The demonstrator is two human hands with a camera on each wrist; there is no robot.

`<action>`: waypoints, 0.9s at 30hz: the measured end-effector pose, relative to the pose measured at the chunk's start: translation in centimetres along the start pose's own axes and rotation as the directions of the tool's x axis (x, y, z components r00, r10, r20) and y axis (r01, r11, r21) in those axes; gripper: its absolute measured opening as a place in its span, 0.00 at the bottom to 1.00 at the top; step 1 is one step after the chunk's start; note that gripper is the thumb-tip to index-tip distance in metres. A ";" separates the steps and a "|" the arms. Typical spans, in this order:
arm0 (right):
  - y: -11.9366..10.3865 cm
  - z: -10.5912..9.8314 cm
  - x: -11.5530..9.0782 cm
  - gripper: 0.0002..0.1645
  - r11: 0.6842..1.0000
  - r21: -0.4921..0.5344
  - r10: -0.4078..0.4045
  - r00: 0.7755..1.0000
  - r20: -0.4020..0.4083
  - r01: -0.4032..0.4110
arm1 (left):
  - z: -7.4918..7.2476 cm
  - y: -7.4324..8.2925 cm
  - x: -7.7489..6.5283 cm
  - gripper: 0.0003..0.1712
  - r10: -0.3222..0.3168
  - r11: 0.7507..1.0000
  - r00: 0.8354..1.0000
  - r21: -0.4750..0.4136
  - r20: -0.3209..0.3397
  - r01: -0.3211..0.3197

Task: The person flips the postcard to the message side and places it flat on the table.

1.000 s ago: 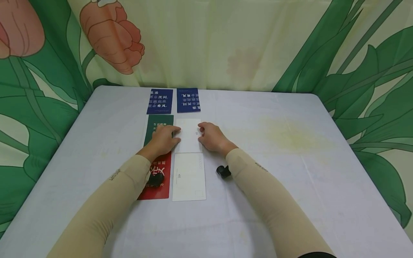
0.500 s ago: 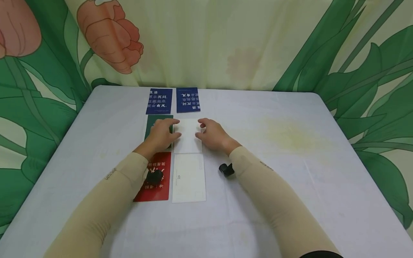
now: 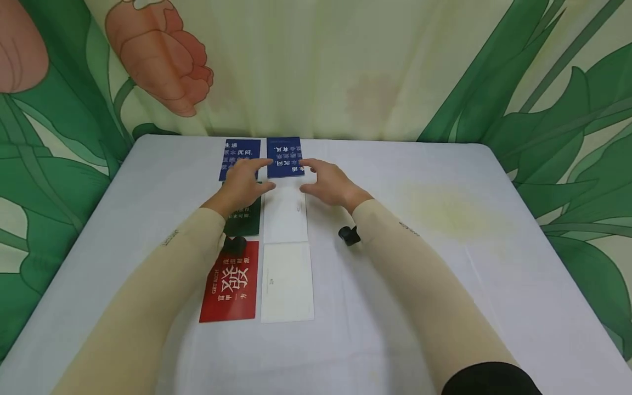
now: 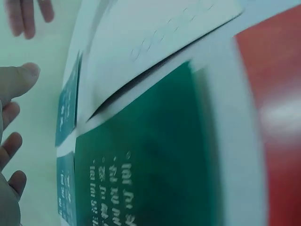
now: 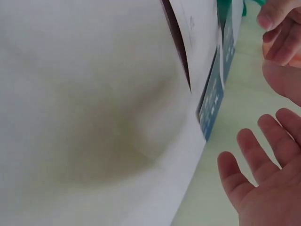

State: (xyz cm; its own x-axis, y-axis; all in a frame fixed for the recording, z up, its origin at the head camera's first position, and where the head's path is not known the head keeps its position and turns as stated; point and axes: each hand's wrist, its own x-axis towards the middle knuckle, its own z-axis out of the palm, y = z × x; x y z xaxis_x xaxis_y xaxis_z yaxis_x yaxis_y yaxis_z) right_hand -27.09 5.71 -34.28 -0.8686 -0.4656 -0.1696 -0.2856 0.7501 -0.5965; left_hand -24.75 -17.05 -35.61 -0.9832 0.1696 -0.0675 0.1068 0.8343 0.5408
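My left hand (image 3: 242, 185) hovers over the green card (image 3: 245, 219) and the left blue card (image 3: 239, 152), partly hiding both. Opposite it, my right hand (image 3: 332, 184) is held beside the right blue card (image 3: 285, 156), thumb and fingers spread. Between and below the hands lies a white card (image 3: 285, 216). Neither hand holds anything. The left wrist view has the left fingers apart above the cards, with the green card (image 4: 146, 155) close below. Spread fingers of the right hand (image 5: 268, 169) show in the right wrist view, off the table surface.
A red card (image 3: 229, 282) with large characters lies at the near left of the group. Beside it is another white card (image 3: 287, 282). The cards lie in two columns on a white-covered table (image 3: 419, 307). A flower-patterned curtain (image 3: 316, 66) hangs behind.
Both hands have left the upper white card's side edges and moved away from me to the level of the right blue card. The cards keep their layout; the view has shifted slightly.
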 end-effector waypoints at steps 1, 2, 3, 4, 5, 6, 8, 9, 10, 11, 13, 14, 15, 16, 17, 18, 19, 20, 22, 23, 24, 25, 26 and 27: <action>0.2 -0.2 0.3 0.41 1.000 -0.023 -0.004 1.000 0.002 0.005 | 0.0 -0.1 0.3 0.37 0.005 1.000 1.000 0.008 0.008 -0.005; 0.3 -0.4 0.7 0.41 0.999 -0.045 -0.010 1.000 0.001 0.010 | 0.0 -0.2 0.7 0.37 0.011 1.000 1.000 0.020 0.013 -0.011; 0.5 -0.5 1.1 0.41 0.998 -0.067 -0.016 1.000 -0.001 0.016 | 0.0 -0.3 1.0 0.36 0.013 0.999 1.000 0.029 0.018 -0.014; 0.6 -0.7 1.4 0.41 0.996 -0.088 -0.018 1.000 -0.001 0.018 | -0.1 -0.4 1.4 0.36 0.017 0.999 1.000 0.039 0.023 -0.018; 0.8 -0.8 1.8 0.42 0.995 -0.103 -0.021 1.000 -0.002 0.021 | -0.1 -0.6 1.7 0.36 0.019 0.999 0.999 0.046 0.027 -0.020; 0.9 -1.0 2.2 0.42 0.994 -0.109 -0.021 1.000 -0.002 0.020 | -0.1 -0.7 2.0 0.36 0.017 0.999 0.999 0.048 0.027 -0.018; 1.1 -1.2 2.9 0.42 0.993 -0.115 -0.019 1.000 0.000 0.019 | -0.2 -0.9 2.5 0.36 0.010 0.998 0.999 0.057 0.030 -0.012; 1.1 -1.3 3.2 0.43 0.993 -0.117 -0.018 1.000 0.002 0.018 | -0.2 -1.0 2.7 0.37 0.003 0.998 0.999 0.057 0.034 -0.005; 1.1 -1.3 3.6 0.43 0.992 -0.124 -0.017 1.000 0.007 0.018 | -0.3 -1.1 2.9 0.37 -0.005 0.998 0.999 0.058 0.037 0.003; 1.1 -1.4 3.9 0.43 0.992 -0.127 -0.018 1.000 0.011 0.019 | -0.3 -1.3 3.1 0.37 -0.015 0.998 0.999 0.056 0.041 0.013; 1.0 -1.2 4.5 0.43 0.991 -0.132 -0.016 1.000 0.017 0.018 | -0.3 -1.5 3.5 0.38 -0.035 0.998 0.998 0.058 0.046 0.032; 1.0 -1.1 4.8 0.43 0.991 -0.135 -0.012 1.000 0.020 0.014 | -0.2 -1.7 3.7 0.38 -0.044 0.997 0.998 0.060 0.054 0.041; 1.1 -0.9 5.1 0.43 0.991 -0.135 -0.002 1.000 0.027 0.006 | -0.2 -1.8 3.9 0.39 -0.053 0.997 0.996 0.062 0.065 0.049; 1.1 -0.7 5.4 0.43 0.991 -0.133 0.006 0.999 0.035 -0.002 | -0.1 -1.9 4.1 0.39 -0.061 0.996 0.995 0.069 0.076 0.055; 1.2 -0.5 5.6 0.43 0.992 -0.126 0.016 0.999 0.042 -0.010 | 0.0 -2.1 4.3 0.40 -0.067 0.995 0.994 0.075 0.085 0.060; 1.2 -0.2 5.8 0.43 0.992 -0.124 0.023 0.999 0.048 -0.017 | 0.0 -2.2 4.4 0.40 -0.073 0.994 0.993 0.083 0.092 0.065; 1.3 -0.1 5.9 0.43 0.992 -0.123 0.032 0.998 0.055 -0.025 | 0.1 -2.3 4.5 0.41 -0.077 0.994 0.992 0.091 0.100 0.068; 1.4 0.1 6.0 0.43 0.992 -0.122 0.037 0.998 0.058 -0.029 | 0.1 -2.3 4.6 0.41 -0.080 0.992 0.991 0.101 0.107 0.069; 1.5 0.3 6.1 0.43 0.993 -0.118 0.036 0.998 0.055 -0.029 | 0.1 -2.3 4.9 0.41 -0.079 0.991 0.991 0.118 0.112 0.066; 1.5 0.3 6.1 0.42 0.992 -0.121 0.032 0.998 0.051 -0.026 | 0.1 -2.2 5.0 0.41 -0.078 0.990 0.990 0.122 0.114 0.063; 1.6 0.4 6.2 0.42 0.992 -0.123 0.028 0.998 0.047 -0.022 | 0.2 -2.2 5.2 0.41 -0.073 0.990 0.990 0.130 0.117 0.057; 1.7 0.5 6.3 0.42 0.993 -0.119 0.031 0.998 0.048 -0.025 | 0.3 -2.2 5.4 0.40 -0.065 0.989 0.990 0.140 0.122 0.047; 1.8 0.5 6.3 0.42 0.992 -0.120 0.031 0.998 0.050 -0.025 | 0.4 -2.1 5.5 0.40 -0.058 0.988 0.990 0.149 0.129 0.039; 1.9 0.6 6.4 0.42 0.992 -0.126 0.032 0.998 0.054 -0.025 | 0.6 -2.1 5.7 0.39 -0.051 0.987 0.989 0.159 0.136 0.029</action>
State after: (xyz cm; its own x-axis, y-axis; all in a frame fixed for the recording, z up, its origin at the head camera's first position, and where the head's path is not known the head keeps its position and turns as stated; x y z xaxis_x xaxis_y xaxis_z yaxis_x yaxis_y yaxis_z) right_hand -32.93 3.82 -36.99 -0.8541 -0.4661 -0.2309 -0.3124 0.8146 -0.4887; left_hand -30.52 -17.52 -37.60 -0.9581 0.1966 -0.2085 0.1003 0.9117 0.3985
